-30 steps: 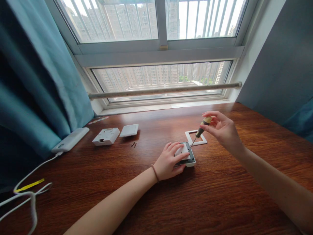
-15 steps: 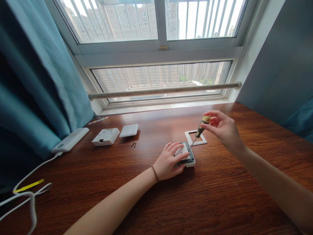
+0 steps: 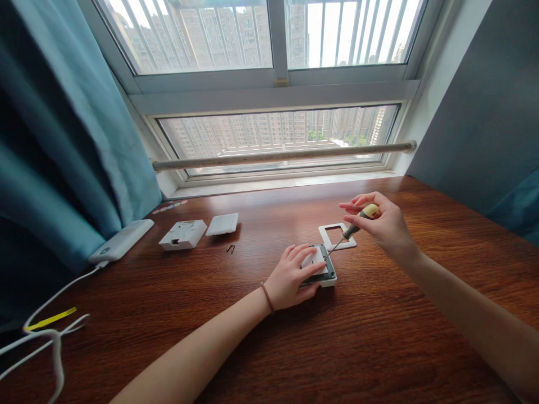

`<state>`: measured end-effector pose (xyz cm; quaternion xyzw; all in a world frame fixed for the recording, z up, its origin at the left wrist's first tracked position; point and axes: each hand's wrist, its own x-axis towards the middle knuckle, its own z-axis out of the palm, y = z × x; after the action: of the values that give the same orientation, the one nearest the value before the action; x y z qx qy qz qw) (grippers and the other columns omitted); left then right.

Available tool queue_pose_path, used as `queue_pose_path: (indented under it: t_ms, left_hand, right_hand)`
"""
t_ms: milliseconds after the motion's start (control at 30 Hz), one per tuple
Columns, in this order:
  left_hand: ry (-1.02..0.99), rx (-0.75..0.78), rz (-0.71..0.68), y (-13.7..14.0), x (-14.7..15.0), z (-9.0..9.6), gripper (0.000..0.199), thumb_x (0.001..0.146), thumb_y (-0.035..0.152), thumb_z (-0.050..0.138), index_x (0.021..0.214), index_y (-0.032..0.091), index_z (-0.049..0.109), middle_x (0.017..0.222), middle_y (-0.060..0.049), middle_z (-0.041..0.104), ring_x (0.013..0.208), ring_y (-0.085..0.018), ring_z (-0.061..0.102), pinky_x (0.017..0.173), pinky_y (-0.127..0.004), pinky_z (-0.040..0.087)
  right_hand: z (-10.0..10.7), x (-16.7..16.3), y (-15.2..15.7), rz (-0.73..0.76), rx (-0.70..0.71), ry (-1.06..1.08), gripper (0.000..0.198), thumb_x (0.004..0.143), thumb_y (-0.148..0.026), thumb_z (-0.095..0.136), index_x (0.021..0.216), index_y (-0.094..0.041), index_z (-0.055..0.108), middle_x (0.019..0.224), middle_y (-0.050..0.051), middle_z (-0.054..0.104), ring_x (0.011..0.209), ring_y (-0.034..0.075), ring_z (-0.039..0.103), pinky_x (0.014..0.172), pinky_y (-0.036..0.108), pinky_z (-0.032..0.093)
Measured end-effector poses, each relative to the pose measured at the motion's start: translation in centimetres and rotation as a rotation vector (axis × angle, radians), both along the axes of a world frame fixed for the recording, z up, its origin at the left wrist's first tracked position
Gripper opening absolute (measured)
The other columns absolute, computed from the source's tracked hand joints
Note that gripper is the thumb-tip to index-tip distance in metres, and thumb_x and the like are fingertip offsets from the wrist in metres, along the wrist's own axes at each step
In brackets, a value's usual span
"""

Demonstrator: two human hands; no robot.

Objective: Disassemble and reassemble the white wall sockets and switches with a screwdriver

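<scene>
My left hand (image 3: 290, 278) is spread over a white and dark grey wall switch (image 3: 332, 276), its fingers on the top and its thumb along the near side, holding it against the table. My right hand (image 3: 389, 224) grips a yellow and black screwdriver (image 3: 353, 227) by the handle between thumb and fingers, other fingers stretched out. The screwdriver leans to the right, with its tip at the right part of the switch; whether it sits in a screw is too small to tell. Just behind the switch lies a white square frame (image 3: 323, 233).
Left of my hands on the wooden table (image 3: 261, 359) are two screws (image 3: 230, 248), a white square panel (image 3: 223, 224) and a white box (image 3: 185, 235). A white device (image 3: 122, 242) with a white cable (image 3: 55, 353) and a yellow strip (image 3: 53, 318) lie far left, by the blue curtain (image 3: 96, 129).
The screwdriver's handle has tipped over to the right and lower, and my right hand's fingers have straightened. Its tip remains at the switch. My left hand has stayed in place.
</scene>
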<state>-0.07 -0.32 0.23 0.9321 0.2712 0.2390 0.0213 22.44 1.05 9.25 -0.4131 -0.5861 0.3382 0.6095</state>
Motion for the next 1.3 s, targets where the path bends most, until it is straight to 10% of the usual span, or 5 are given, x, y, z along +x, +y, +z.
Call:
queue_pose_path:
  t_ms: [200,433,733,967,1300]
  left_hand:
    - [0.008,-0.002,0.006,0.0,0.0,-0.1,0.042,0.080,0.032,0.051,0.121,0.026,0.051,0.131,-0.011,0.043,0.124,-0.028,0.035,0.102,-0.049,0.026]
    - [0.003,-0.007,0.007,-0.1,0.0,-0.1,0.041,0.080,0.032,0.051,0.121,0.025,0.052,0.131,-0.010,0.043,0.124,-0.028,0.034,0.103,-0.049,0.025]
    - [0.010,-0.009,0.009,0.0,0.0,-0.2,0.042,0.080,0.033,0.051,0.122,0.026,0.051,0.132,-0.011,0.043,0.124,-0.029,0.034,0.103,-0.050,0.024]
    - [0.005,-0.008,0.004,0.0,0.0,-0.2,0.042,0.080,0.032,0.052,0.122,0.026,0.051,0.131,-0.011,0.043,0.124,-0.029,0.034,0.102,-0.050,0.025]
    - [0.005,0.001,0.003,0.0,0.0,-0.2,0.042,0.079,0.032,0.052,0.121,0.026,0.052,0.131,-0.011,0.044,0.124,-0.029,0.034,0.102,-0.051,0.026]
  right_hand:
    - [-0.3,-0.4,-0.1,0.055,0.068,0.008,0.019,0.065,-0.026,0.074,0.069,-0.016,0.060,0.105,0.007,0.057,0.099,0.024,0.061,0.080,0.034,0.051]
    - [-0.1,0.6,-0.4,-0.189,0.128,-0.360,0.025,0.071,-0.037,0.069,0.090,-0.020,0.067,0.070,-0.001,0.051,0.062,0.012,0.053,0.058,0.025,0.044]
    - [0.0,-0.5,-0.1,0.070,0.078,-0.017,0.030,0.076,-0.031,0.064,0.100,-0.021,0.050,0.098,0.006,0.062,0.088,0.019,0.064,0.078,0.036,0.051]
    - [-0.6,0.2,0.4,-0.161,0.099,-0.182,0.045,0.060,-0.027,0.077,0.098,-0.021,0.054,0.081,0.000,0.059,0.070,0.015,0.059,0.068,0.032,0.051]
    - [-0.4,0.0,0.1,-0.016,0.075,-0.120,0.039,0.066,-0.023,0.072,0.102,-0.022,0.056,0.081,0.000,0.061,0.075,0.015,0.060,0.070,0.030,0.051]
